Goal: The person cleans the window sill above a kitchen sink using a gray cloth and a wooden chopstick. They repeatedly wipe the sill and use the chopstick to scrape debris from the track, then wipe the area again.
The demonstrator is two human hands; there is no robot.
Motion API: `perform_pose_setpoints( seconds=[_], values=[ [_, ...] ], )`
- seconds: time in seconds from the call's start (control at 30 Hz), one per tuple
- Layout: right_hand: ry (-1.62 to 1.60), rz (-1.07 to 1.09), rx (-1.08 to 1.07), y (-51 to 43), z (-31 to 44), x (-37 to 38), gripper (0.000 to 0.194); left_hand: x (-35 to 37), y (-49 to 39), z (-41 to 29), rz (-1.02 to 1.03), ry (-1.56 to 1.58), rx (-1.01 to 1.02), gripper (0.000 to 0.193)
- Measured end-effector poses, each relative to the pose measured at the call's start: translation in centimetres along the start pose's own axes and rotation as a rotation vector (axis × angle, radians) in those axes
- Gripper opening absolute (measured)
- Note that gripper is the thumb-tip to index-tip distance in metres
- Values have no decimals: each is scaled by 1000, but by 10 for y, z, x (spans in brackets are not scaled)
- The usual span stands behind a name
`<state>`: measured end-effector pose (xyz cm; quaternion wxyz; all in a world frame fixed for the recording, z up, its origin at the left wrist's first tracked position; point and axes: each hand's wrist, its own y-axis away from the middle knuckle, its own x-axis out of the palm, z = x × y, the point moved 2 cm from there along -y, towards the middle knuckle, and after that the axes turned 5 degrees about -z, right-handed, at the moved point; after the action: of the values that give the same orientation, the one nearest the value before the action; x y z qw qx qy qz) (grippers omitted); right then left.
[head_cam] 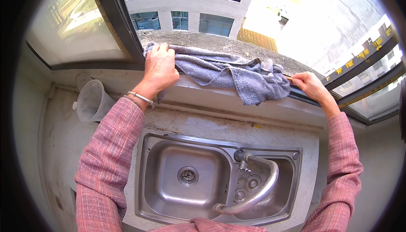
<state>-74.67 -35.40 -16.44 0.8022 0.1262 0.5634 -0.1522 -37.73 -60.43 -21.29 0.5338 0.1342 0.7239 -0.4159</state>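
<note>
A grey-blue terry towel (222,70) lies bunched along the sill of the open window, and one corner hangs down over the inner edge. My left hand (161,62) grips the towel's left end beside the dark window frame. At the towel's right end, my right hand (309,84) pinches a thin, light-brown stick (288,77) between thumb and fingers. The stick's far end is hidden by the towel. Beneath the right hand runs the dark metal window track (304,96).
Below the sill is a stainless-steel double sink (193,171) with a curved metal faucet (269,184). A translucent plastic container (92,102) lies tilted on the counter (60,143) at left. A glass pane (76,25) stands left of the opening; more framed panes (368,81) stand right.
</note>
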Motion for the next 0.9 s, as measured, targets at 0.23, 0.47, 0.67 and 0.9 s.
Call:
perform_pose_setpoints(
  seconds=[0.23,0.47,0.67,0.9],
  values=[
    [81,31,-42,-15,51,11,23,-2,2,8,23,-34,-20,29],
    [17,44,-98,-33,75,29,23,-2,4,6,-40,33,-4,26],
    [67,26,-197,-65,201,69,26,-2,8,7,-111,145,-24,31],
    [105,-37,-260,-95,255,97,27,9,8,-5,-177,199,-128,41]
  ],
)
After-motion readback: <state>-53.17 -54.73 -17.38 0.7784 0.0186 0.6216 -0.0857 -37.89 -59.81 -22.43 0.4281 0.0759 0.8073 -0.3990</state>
